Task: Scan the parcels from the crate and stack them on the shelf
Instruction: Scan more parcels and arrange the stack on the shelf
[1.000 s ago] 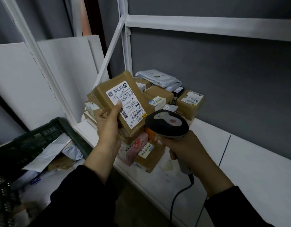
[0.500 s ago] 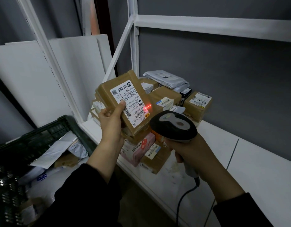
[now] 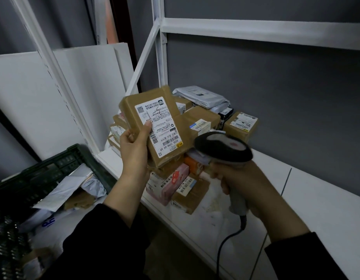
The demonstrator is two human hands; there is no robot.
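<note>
Up over the left front part of the white shelf [image 3: 316, 209], my left hand [image 3: 134, 146] held a flat brown parcel [image 3: 132, 112] nearly upright and slightly tilted. My fingers were curled round its left edge, and my thumb was pressed on its white label [image 3: 160, 128]. The label faced me, printed with barcodes and small text.

Also above the shelf's front edge, further toward its middle, my right hand [image 3: 241, 184] was wrapped tightly round the grey handle of a barcode scanner [image 3: 223, 148]. The scanner's dark head was blurred. A black cable [image 3: 225, 245] hung from the handle and dropped below the shelf's front edge.

On the shelf's left end lay a pile of parcels [image 3: 201, 118], reaching back to the grey wall. A grey mailer bag [image 3: 201, 96] sat on top at the back. A small brown box [image 3: 241, 124] stood at the pile's right side. A pink packet [image 3: 175, 182] lay near the shelf's front edge.

Left of the shelf and lower than it stood a dark green crate [image 3: 53, 168], close to the shelf's left end. It held white and grey mailers [image 3: 61, 190].
</note>
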